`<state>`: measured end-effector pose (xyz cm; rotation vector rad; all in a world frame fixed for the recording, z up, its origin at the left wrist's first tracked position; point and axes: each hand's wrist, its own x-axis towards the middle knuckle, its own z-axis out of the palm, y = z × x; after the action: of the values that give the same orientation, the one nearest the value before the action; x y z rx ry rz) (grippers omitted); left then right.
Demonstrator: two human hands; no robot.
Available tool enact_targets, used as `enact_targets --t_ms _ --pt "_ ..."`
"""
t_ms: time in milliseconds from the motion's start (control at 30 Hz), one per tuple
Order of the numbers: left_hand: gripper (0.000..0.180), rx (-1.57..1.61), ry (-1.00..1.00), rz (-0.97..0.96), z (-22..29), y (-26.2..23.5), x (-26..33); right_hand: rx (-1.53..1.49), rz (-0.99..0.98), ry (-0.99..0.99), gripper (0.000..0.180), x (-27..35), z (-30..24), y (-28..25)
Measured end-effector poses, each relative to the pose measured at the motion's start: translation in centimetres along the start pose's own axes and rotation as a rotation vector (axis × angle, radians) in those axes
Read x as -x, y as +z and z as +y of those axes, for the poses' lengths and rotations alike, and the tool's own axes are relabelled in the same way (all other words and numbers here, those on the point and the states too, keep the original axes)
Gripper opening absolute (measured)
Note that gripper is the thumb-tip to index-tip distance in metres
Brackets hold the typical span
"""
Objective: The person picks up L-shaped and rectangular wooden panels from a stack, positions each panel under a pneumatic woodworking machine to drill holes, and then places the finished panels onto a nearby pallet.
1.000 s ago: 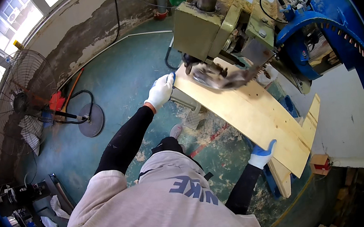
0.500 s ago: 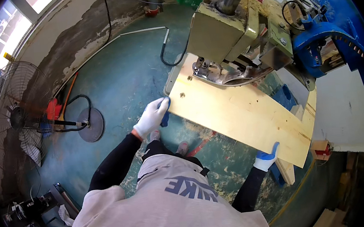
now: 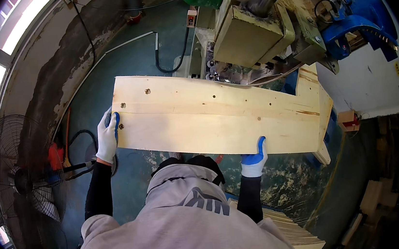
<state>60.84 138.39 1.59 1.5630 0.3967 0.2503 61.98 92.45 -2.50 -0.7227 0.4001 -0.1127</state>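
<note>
Two gloved hands are carrying one pale wooden board (image 3: 213,118) level in front of the person's chest, its long edge running from about nine o'clock to three o'clock across the view. The left hand (image 3: 108,138) is closed around the board's short end at nine o'clock, fingers wrapping the edge, while the right hand (image 3: 254,157) is pinching the near long edge at about five o'clock, its blue-coated fingers curling up over the wood. The board's far right corner is lying close under the beige machine housing (image 3: 248,34) at one o'clock, with a second, narrower plank (image 3: 322,111) standing edgewise just beside it at three o'clock. To handle this well, I would judge that both grips should be staying firm and the board kept flat, since the right hand is sitting well inboard and the overhanging right end could be dipping or knocking the plank. Several small holes and knots are showing on the top face. Down at eight o'clock a wire-caged fan (image 3: 25,177) is standing on the green floor (image 3: 153,56), well apart from the board.
</note>
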Motion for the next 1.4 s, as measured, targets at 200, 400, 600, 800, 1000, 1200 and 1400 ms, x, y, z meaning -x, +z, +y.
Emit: enact_targets --t_ms 200,400,600,800,1000,1200,1400 --pt "0.041 -0.076 0.042 -0.032 -0.4 -1.1 -4.7 -0.060 0.004 -0.059 0.046 -0.9 1.5 2.6" --pt "0.051 -0.215 0.101 -0.033 -1.2 0.0 -8.8 -0.042 0.026 -0.075 0.044 -3.2 1.8 3.8" --pt "0.053 -0.256 0.084 -0.087 0.7 0.5 -8.7 -0.056 0.051 -0.065 0.044 -3.2 2.8 2.8" --pt "0.052 -0.433 0.209 -0.086 0.2 0.0 -10.0 -0.067 0.041 -0.095 0.046 -2.2 3.3 4.0" --pt "0.052 -0.412 0.215 -0.114 -1.0 -0.3 -11.2 -0.076 0.095 -0.117 0.044 -1.4 3.4 4.6" --pt "0.052 -0.383 0.163 -0.143 -0.3 0.3 -11.8 -0.086 0.097 -0.121 0.043 -1.3 2.7 4.2" --pt "0.051 -0.421 0.175 -0.142 1.1 -0.1 -13.2 -0.180 0.040 -0.188 0.047 -1.3 -2.1 0.8"
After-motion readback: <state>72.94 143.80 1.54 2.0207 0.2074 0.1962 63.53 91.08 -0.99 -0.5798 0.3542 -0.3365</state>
